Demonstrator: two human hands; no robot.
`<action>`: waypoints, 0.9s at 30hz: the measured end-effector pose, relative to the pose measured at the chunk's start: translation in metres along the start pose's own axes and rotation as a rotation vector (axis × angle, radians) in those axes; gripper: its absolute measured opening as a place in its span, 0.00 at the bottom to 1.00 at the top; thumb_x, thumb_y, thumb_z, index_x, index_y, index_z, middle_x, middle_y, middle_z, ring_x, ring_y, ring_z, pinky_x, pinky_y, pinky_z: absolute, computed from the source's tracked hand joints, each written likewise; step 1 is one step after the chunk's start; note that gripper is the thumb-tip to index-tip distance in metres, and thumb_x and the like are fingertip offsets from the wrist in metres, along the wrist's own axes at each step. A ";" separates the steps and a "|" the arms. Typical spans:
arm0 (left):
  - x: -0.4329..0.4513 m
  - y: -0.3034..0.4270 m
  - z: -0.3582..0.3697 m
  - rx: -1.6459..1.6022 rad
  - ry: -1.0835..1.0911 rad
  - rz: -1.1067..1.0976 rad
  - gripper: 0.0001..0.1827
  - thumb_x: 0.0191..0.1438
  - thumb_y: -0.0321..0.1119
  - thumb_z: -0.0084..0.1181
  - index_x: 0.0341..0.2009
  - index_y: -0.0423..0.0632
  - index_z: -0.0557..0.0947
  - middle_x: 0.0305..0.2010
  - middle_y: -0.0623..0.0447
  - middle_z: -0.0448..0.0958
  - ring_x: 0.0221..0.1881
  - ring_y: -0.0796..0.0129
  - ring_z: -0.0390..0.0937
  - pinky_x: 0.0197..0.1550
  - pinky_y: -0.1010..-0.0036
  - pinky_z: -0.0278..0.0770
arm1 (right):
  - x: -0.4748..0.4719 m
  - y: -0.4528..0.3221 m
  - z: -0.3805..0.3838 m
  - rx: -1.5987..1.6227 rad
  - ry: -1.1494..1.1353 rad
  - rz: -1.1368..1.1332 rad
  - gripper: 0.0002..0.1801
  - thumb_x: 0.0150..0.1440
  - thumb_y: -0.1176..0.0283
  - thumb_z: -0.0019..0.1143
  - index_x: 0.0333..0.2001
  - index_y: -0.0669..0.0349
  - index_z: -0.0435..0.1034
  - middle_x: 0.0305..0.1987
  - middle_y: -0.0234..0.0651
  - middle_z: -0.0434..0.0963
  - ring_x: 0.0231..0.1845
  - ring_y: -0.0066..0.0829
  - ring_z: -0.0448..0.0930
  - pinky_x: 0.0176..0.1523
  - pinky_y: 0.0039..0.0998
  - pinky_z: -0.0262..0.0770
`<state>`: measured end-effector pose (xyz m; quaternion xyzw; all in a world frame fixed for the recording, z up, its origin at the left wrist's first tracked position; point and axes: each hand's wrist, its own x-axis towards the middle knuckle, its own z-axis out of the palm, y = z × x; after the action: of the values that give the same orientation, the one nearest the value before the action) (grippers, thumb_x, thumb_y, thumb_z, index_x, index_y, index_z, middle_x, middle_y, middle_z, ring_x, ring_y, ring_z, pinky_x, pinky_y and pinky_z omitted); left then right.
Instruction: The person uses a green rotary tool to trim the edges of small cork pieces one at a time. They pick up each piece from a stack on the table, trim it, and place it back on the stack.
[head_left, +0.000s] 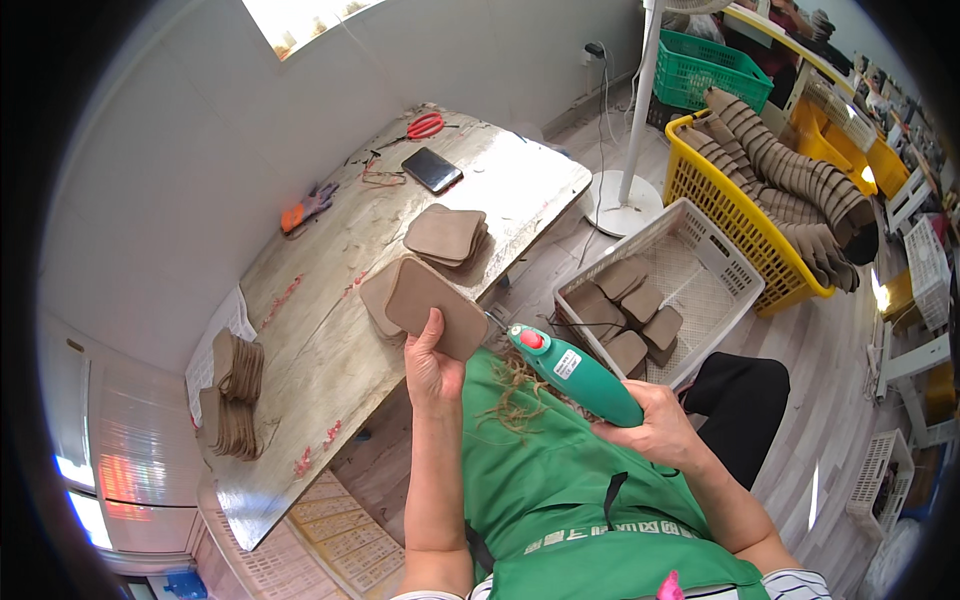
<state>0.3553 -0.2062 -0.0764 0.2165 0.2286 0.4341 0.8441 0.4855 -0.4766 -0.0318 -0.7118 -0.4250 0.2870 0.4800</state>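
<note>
My left hand (433, 364) holds up a brown, rounded-corner fabric pad (435, 304), thumb on its face. In my right hand (660, 424) is a green handheld electric tool (581, 375) with a red button. Its thin metal tip (495, 321) points at the pad's right edge; whether they touch I cannot tell. Partly hidden behind the held pad, another brown pad (377, 292) lies on the worktable (322, 322). Just beyond is a low stack of similar pads (446, 234). Loose tan threads (517, 397) cling to the green apron (525, 465) over my lap.
Stacked pads (236, 397) stand at the table's left end. Farther back lie a smartphone (433, 169), red-handled scissors (425, 126) and a glove (309, 208). To the right are a white crate (720, 300) holding pads, a full yellow basket (720, 202) and a fan stand (637, 112).
</note>
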 end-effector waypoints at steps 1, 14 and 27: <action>-0.001 0.000 0.002 0.010 -0.006 0.001 0.21 0.57 0.24 0.64 0.55 0.48 0.77 0.53 0.55 0.79 0.55 0.63 0.77 0.60 0.60 0.77 | 0.000 -0.003 -0.001 -0.004 0.006 -0.010 0.17 0.48 0.66 0.71 0.37 0.66 0.76 0.32 0.40 0.78 0.32 0.37 0.80 0.39 0.34 0.74; -0.020 -0.027 -0.002 0.238 -0.174 0.000 0.17 0.58 0.24 0.63 0.52 0.41 0.79 0.50 0.50 0.82 0.50 0.63 0.80 0.55 0.63 0.79 | 0.003 -0.002 -0.006 -0.030 0.019 0.004 0.15 0.48 0.67 0.70 0.34 0.66 0.75 0.29 0.39 0.76 0.31 0.34 0.78 0.39 0.34 0.73; -0.025 -0.015 -0.009 0.567 -0.317 -0.049 0.21 0.52 0.22 0.67 0.52 0.40 0.80 0.49 0.49 0.83 0.48 0.67 0.81 0.55 0.68 0.78 | 0.009 -0.025 -0.027 0.046 -0.007 0.078 0.15 0.48 0.70 0.70 0.37 0.67 0.76 0.30 0.37 0.78 0.30 0.27 0.77 0.39 0.30 0.73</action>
<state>0.3470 -0.2334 -0.0869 0.5021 0.2113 0.2936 0.7855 0.5035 -0.4764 0.0013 -0.7155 -0.3920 0.3178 0.4831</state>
